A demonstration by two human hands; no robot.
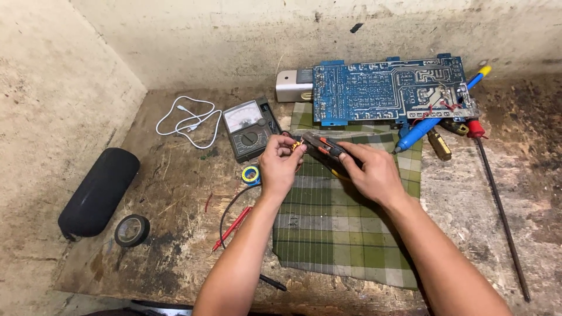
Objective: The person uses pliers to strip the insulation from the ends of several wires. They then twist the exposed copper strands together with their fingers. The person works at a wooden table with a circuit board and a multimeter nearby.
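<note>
Both hands were over the green checked cloth (345, 234) on the table (175, 193). Right hand (374, 172) had its grip wrapped around orange-and-black pliers (325, 148). Left hand (280, 167) pinched a small orange part (297, 144) at the plier tips. Analog multimeter (250, 129) just left, blue circuit board (386, 90) behind.

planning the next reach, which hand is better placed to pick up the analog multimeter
Left, probably. The left hand pinches a small orange part beside the grey analog multimeter, just left of the green checked cloth. The right hand grips the black-and-orange pliers farther from it.
</note>
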